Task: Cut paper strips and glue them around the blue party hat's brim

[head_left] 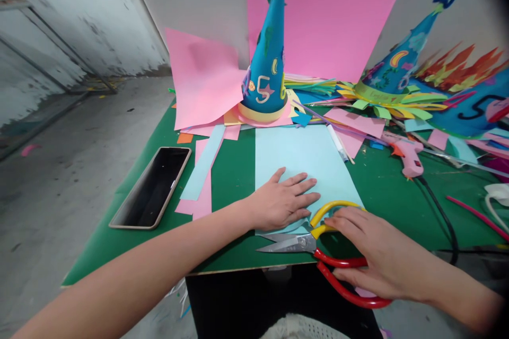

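Observation:
A light blue sheet of paper (294,153) lies on the green table (234,180). My left hand (284,201) rests flat on its lower part, fingers spread. In my right hand (369,249) is a pair of scissors (304,243) with one yellow and one red handle. Its blades point left, partly parted, along the near edge of the sheet. My right fingers pass through the yellow loop, and the thumb is in the red loop. The paper is slightly rumpled beside the yellow handle.
A phone (153,188) lies at left, beside light blue and pink paper strips (202,164). Blue cone hats (266,58) stand at the back. A pink glue gun (409,153), its black cord, a white marker (337,143) and paper scraps lie to the right.

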Motion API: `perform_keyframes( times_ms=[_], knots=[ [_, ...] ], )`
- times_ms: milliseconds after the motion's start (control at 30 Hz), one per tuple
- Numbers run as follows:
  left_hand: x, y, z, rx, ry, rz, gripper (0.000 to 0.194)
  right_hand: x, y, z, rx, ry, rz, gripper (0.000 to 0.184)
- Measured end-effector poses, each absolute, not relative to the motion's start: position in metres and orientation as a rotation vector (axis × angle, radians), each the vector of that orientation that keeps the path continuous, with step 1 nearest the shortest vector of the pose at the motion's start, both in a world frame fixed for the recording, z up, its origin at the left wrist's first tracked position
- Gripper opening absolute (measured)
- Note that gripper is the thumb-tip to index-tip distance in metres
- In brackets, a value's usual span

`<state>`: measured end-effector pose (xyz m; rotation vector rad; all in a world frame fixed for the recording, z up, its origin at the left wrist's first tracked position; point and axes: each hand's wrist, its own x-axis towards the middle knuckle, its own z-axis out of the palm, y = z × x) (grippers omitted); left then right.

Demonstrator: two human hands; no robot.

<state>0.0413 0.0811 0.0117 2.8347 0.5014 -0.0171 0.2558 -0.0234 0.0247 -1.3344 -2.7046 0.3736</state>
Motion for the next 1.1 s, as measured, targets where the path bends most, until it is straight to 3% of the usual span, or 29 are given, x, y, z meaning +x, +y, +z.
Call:
perform_keyframes(
  times_ms=[367,600,900,1100],
  knots=[
    [0.040,0.082,0.007,2.854,0.491,0.047,0.044,0.250,-0.027,0.027,-1.323,-2.692,0.457,0.046],
    [0.039,0.082,0.007,2.852,0.486,0.072,0.044,0.275,-0.045,0.027,-1.227,-2.656,0.335,0.062],
    [0.031,0.084,0.013,2.724,0.478,0.293,0.035,0.347,-0.043,0.015,-2.106,-1.859,0.051,0.051],
    [0.025,0.077,0.019,2.753,0.560,0.190,0.044,0.359,-0.013,0.003,-2.210,-1.818,-0.053,0.055]
  ],
)
